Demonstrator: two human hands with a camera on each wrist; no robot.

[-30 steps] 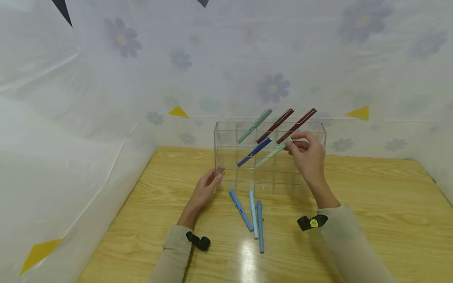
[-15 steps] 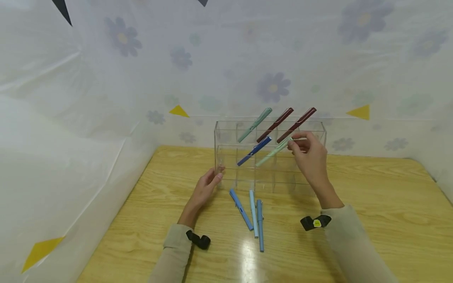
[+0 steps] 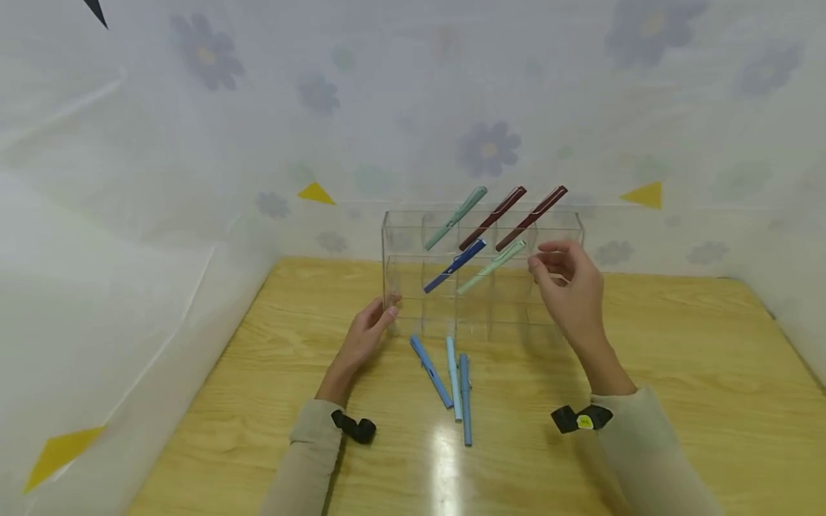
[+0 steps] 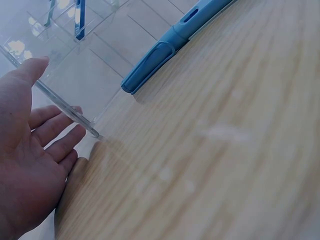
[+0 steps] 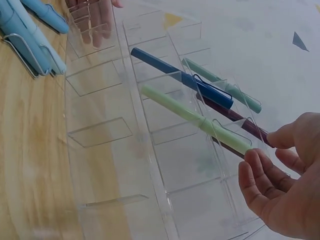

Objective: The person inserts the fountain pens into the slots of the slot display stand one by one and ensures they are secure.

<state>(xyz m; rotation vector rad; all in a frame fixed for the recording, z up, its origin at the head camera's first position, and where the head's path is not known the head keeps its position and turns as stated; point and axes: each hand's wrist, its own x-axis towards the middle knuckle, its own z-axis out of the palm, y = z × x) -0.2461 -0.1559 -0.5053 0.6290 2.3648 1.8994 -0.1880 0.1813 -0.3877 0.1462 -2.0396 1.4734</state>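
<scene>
A clear tiered pen rack [image 3: 474,308] stands on the table with slanted pens. My left hand [image 3: 368,333] holds its left edge; the left wrist view has the thumb in front and fingertips behind the clear panel. My right hand [image 3: 574,287] is just right of the light green pen [image 3: 492,267], fingers loosely bent and nothing between them. That pen leans in the middle tier beside a dark blue pen [image 3: 454,266]. Along the top tier lean a teal-green pen [image 3: 456,218] and two dark red pens, one left [image 3: 493,218] and one right [image 3: 532,218].
Three capped pens lie on the wooden table [image 3: 258,401] before the rack: a blue one [image 3: 431,371], a pale blue one [image 3: 454,380] and a grey-blue one [image 3: 466,401]. Behind the rack hangs a white flowered sheet [image 3: 400,158] with yellow triangles.
My right hand has let go of the light green pen and drawn slightly to the right; the pen stays in the rack. The left hand keeps its hold. The head view has shifted slightly.
</scene>
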